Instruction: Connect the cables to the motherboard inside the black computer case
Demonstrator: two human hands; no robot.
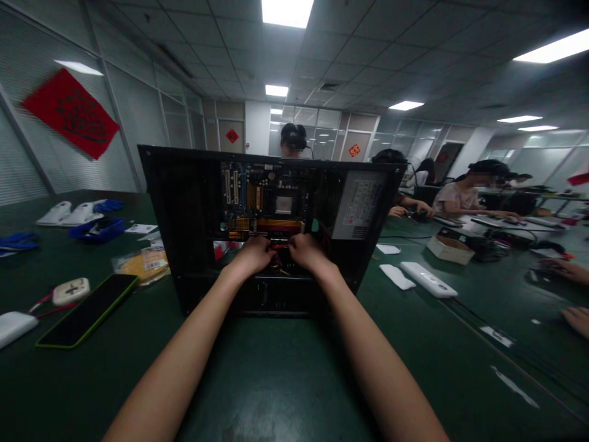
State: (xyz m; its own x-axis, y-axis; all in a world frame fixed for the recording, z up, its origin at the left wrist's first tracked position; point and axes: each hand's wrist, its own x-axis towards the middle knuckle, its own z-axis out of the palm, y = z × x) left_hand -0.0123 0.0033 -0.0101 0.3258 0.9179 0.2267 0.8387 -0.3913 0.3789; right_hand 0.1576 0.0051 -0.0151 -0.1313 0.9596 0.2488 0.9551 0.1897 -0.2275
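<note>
1. The computer case (pixel 276 301) stands upright on the green bench (pixel 276 380), directly in front of the person, its open side facing the camera.
2. Inside, the motherboard (pixel 251 196) sits in the upper middle, with a square metallic chip (pixel 284 204) and yellow and red slots below it. To its right are a dark fan (pixel 327 196) and a silver, labelled power supply (pixel 363 205).
3. Both hands reach into the case below the motherboard, close to each other but apart, near a small bunch of coloured wires (pixel 277 263).
4. The left hand (pixel 256 253) is palm down, its fingers curled inward at the wires; whether they pinch one cannot be told.
5. The right hand (pixel 304 248) is also curled, just beside the wires; its fingertips are too dark and small to show whether they grip anything.
6. Left of the case on the bench lie a bag with yellow contents (pixel 142 265), a dark phone with a green edge (pixel 89 310), a pale rounded device (pixel 71 291) and, farther back, a blue tray (pixel 97 230).
7. To the right lie a long white device (pixel 427 279) and an open box (pixel 451 248).
8. Beyond, a person in a light top (pixel 453 199) sits with arms stretched over the work surface.
</note>
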